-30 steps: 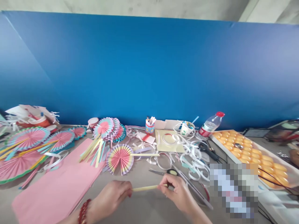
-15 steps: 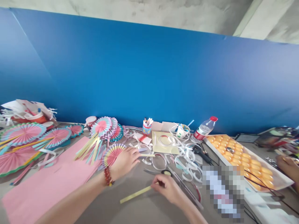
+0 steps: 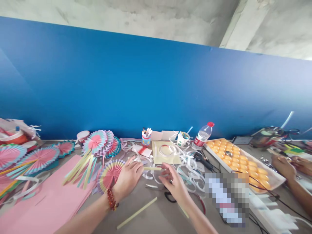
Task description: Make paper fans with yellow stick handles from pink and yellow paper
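A round pleated paper fan (image 3: 109, 175), pink with yellow and lilac edging, lies on the grey table with a pale yellow stick (image 3: 152, 168) as its handle. My left hand (image 3: 129, 175), a red bead bracelet at its wrist, is closed over the stick beside the fan; its thumb is hidden. At the stick's far end, my right hand (image 3: 174, 183) is open, fingers apart. Nearer to me lies a loose pale yellow strip (image 3: 136, 213). Another yellow piece (image 3: 184, 211) shows partly under my right forearm. Scissors (image 3: 170, 197) lie partly hidden beneath my right hand.
Pink paper sheets (image 3: 48, 195) and more pleated fans (image 3: 40, 159) lie to the left. Behind are a pen cup (image 3: 146, 139), curled white strips (image 3: 190, 169) and a water bottle (image 3: 202, 136). A tray of orange domes (image 3: 236, 162) stands right, beside another person's hands (image 3: 284, 165).
My right hand has let go of the yellow strip, which now lies on the table, and moved up to the stick's end. My left hand has left the strip for the fan. The view has shifted right.
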The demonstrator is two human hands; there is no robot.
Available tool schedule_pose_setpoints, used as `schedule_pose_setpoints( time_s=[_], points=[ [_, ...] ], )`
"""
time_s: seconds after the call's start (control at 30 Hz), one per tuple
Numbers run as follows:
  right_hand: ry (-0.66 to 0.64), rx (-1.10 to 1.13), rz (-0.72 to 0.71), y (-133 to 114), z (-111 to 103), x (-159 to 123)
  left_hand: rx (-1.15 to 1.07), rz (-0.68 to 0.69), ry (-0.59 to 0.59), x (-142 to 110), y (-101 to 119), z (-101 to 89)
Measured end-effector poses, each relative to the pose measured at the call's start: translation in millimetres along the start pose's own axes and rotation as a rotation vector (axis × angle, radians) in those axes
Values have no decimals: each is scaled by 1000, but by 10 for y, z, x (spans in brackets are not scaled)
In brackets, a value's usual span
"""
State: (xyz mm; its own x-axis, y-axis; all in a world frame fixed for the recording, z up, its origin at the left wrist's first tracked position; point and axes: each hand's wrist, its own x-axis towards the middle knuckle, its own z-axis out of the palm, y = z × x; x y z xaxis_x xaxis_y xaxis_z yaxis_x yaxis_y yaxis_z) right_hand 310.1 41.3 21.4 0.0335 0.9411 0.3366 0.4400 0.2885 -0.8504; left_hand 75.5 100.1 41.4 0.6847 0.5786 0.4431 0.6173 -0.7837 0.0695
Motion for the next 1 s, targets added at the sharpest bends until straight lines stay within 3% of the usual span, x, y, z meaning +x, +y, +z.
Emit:
schedule_pose_setpoints(
  time_s=[0.13,0.33,0.57,0.83,1.0],
  points=[
    [-49,182,-28,-261,-15,1,-88,94,169,-104,135,-276],
    [6,78,-161,-511,-96,-123,-207,74,186,-201,251,-541],
    [-6,-50,-378,-744,-195,-127,-276,84,243,-176,353,-711],
    [-3,-35,-313,-796,-190,-150,-386,-14,232,-234,379,-794],
    [44,60,-204,-727,-79,-178,-488,-178,114,-285,370,-800]
  ],
)
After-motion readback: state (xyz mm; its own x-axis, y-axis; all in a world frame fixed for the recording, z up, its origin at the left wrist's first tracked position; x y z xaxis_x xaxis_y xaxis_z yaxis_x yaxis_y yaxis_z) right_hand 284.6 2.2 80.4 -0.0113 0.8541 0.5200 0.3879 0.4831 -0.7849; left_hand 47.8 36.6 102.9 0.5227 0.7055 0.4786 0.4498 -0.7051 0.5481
